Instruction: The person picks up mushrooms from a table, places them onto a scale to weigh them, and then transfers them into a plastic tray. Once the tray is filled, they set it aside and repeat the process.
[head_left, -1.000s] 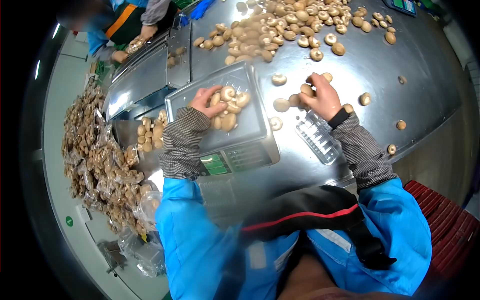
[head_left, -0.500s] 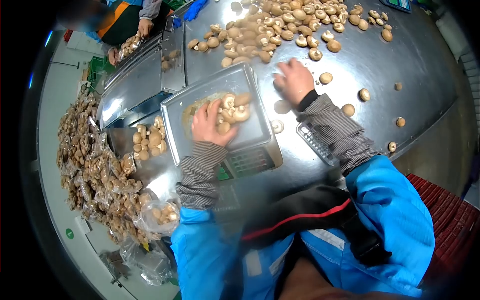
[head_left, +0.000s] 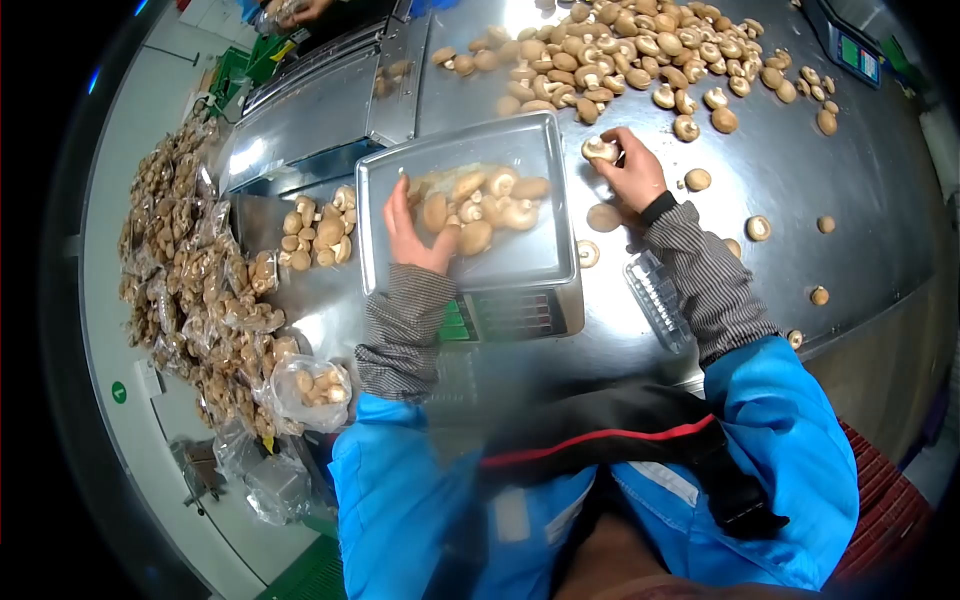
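Observation:
A clear-looking square tray (head_left: pixel 372 200) sits on a scale (head_left: pixel 570 310), with several mushrooms (head_left: pixel 475 237) lying in it. Over the tray's left side is my left hand (head_left: pixel 420 238), fingers spread, the thumb beside the nearest mushroom. My right hand (head_left: pixel 636 175) is to the right of the tray, its fingers and thumb closed on a single mushroom (head_left: pixel 600 150). A big heap of loose mushrooms (head_left: pixel 610 50) lies beyond it. One upturned mushroom (head_left: pixel 588 253) rests just right of the scale.
Bagged mushrooms (head_left: pixel 190 270) are piled at the left, near an open bag (head_left: pixel 312 393). Loose mushrooms (head_left: pixel 320 232) lie left of the scale. A clear plastic box (head_left: pixel 658 300) is by my right forearm. Another scale (head_left: pixel 850 50) stands far right. A co-worker's hand (head_left: pixel 308 12) shows at the top left.
My right hand has taken hold of a mushroom. My left hand has moved off the mushrooms towards the tray's left side, its fingers spread. The view has shifted.

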